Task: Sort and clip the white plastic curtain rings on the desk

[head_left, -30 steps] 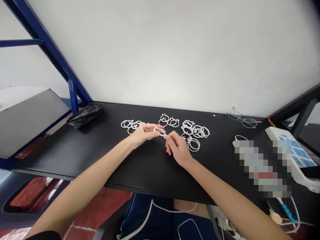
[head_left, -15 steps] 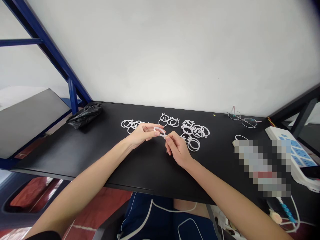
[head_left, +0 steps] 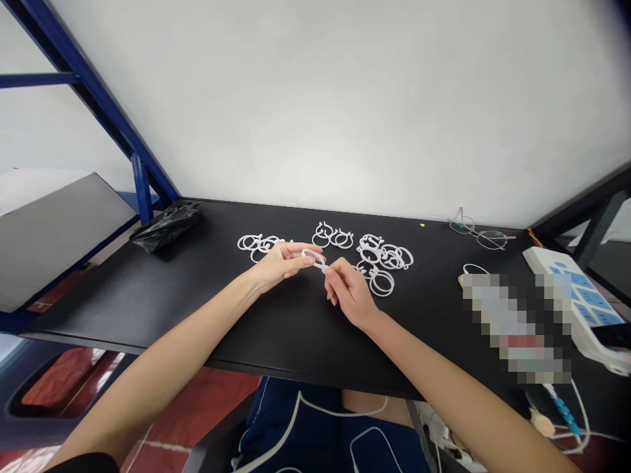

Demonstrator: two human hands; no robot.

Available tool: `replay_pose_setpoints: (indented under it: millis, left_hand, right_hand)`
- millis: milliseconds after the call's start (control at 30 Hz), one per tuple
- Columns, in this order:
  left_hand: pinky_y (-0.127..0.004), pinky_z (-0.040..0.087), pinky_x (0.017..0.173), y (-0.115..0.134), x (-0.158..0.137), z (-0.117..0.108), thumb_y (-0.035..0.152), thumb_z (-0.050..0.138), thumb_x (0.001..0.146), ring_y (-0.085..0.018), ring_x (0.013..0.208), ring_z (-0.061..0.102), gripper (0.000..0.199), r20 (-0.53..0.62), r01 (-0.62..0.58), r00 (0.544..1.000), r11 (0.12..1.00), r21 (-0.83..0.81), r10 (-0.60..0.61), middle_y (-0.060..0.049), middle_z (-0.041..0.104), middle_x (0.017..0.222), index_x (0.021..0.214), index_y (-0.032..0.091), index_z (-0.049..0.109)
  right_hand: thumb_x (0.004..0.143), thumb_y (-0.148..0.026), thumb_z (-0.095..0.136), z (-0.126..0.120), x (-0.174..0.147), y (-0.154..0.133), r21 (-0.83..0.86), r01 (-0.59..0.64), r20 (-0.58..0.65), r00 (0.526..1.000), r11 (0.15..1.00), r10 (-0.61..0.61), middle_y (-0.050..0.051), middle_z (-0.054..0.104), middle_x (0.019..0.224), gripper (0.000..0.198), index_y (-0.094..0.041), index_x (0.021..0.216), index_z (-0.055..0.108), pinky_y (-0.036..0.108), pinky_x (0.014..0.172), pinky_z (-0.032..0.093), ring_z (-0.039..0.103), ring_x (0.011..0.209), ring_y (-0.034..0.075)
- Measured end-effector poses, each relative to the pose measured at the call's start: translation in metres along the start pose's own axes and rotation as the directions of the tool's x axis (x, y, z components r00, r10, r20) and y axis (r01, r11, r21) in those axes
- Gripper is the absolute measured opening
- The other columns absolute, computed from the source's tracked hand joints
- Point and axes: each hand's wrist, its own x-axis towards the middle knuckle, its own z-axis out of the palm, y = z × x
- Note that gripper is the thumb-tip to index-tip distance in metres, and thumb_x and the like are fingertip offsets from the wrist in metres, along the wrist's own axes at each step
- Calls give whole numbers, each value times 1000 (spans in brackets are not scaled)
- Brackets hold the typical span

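blk table [head_left: 296, 328] | white rings [head_left: 384, 259] | blk bag [head_left: 165, 226] | glasses [head_left: 476, 233] | pwr strip [head_left: 576, 299]

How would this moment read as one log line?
left hand: pinching white ring | right hand: pinching same ring | loose rings: on black table

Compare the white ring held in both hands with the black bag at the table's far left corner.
The held ring is white, thin and a firm open loop; the black bag is dark, crumpled and shapeless. The held ring is pinched above the table between left hand and right hand; the black bag lies untouched. Both look plastic.
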Motion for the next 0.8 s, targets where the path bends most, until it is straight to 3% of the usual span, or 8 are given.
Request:
replay_pose_setpoints:
  millis: [300, 433, 567, 667, 800]
  left_hand:
    - [-21, 28, 42, 5, -1, 3, 39, 78, 71, 0, 43, 32, 40, -15, 5, 1000, 999, 35, -4, -10, 75, 100, 105, 18, 74]
    - [-20, 34, 44, 9, -1, 2, 38, 78, 70, -3, 48, 42, 42, -5, -7, 1000, 999, 45, 7, -11, 74, 101, 106, 17, 74]
    - [-26, 50, 63, 13, 0, 0, 36, 79, 70, -9, 61, 56, 40, -18, -34, 999, 997, 75, 35, -11, 73, 104, 103, 16, 73]
    - [-31, 52, 77, 12, 2, -5, 34, 80, 68, -15, 78, 65, 40, -87, -49, 995, 996, 79, 56, -11, 72, 104, 101, 15, 70]
    - [-30, 49, 81, 13, 6, -18, 34, 81, 66, -16, 87, 65, 36, -238, -173, 951, 978, 118, 197, -8, 70, 99, 89, 15, 61]
  right_hand:
    - [99, -45, 39, 0, 0, 1, -1, -5, 18, 1000, 1000, 5, -8, 49, 54, 30, -23, 79, 42, 24, 49, 39, 45, 42, 8]
    - [99, -44, 40, 0, 3, 4, -8, 3, 12, 1000, 1000, -3, -7, 49, 53, 30, -23, 78, 44, 23, 48, 38, 44, 41, 8]
    - [97, -48, 42, -1, 5, 9, -2, 17, -57, 998, 1000, -17, -7, 46, 53, 31, -23, 79, 47, 24, 46, 37, 44, 43, 9]
    - [96, -50, 42, -5, 5, 11, 22, 42, -137, 990, 999, -38, -7, 44, 52, 32, -23, 79, 46, 24, 46, 38, 43, 43, 10]
    - [95, -50, 43, -12, 5, 13, 18, 66, -220, 974, 998, -61, -8, 41, 52, 32, -23, 78, 44, 24, 47, 38, 42, 43, 10]
